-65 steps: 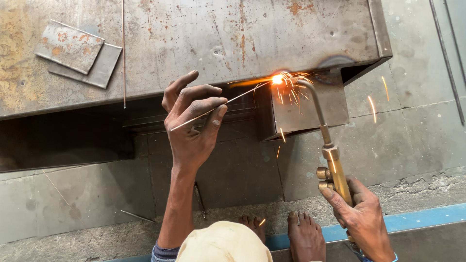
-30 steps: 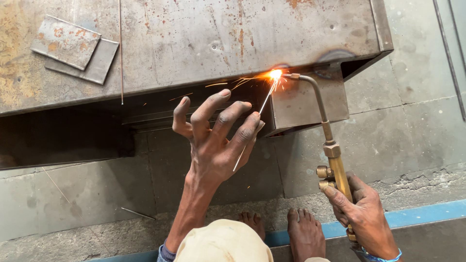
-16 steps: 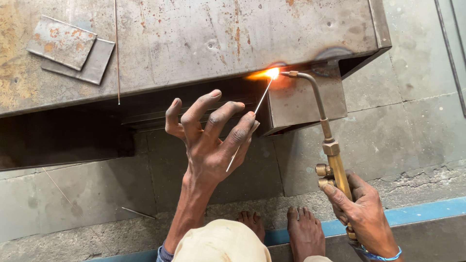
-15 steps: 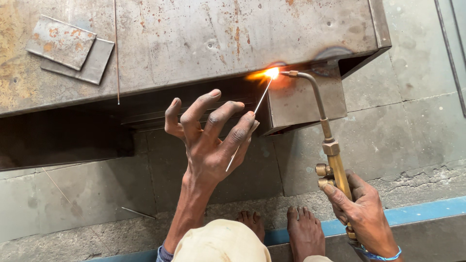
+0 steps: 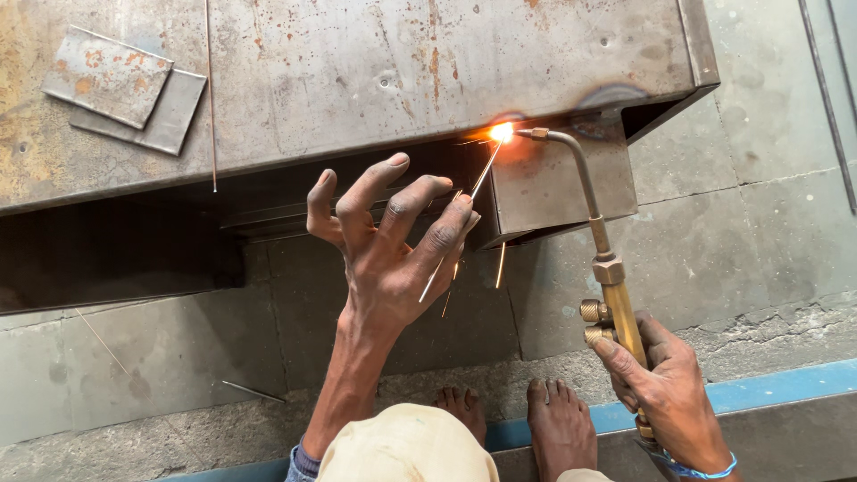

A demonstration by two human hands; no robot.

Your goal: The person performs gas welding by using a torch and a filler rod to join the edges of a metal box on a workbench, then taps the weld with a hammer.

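Note:
My left hand hangs in front of a rusty steel table, fingers spread, pinching a thin filler rod. The rod slants up to a bright orange flame at the table's front edge. My right hand grips the brass handle of a gas torch. The torch's curved neck reaches up to the flame beside a small steel plate that hangs under the table edge. A few sparks drop below the rod.
Two flat steel plates lie stacked on the table's left, with a thin wire next to them. Loose wires lie on the concrete floor. My bare feet stand by a blue strip.
My left hand turned and opened its fingers, swinging the rod from nearly level to steep. The heavy spark shower has shrunk to a few falling sparks. The torch has hardly moved.

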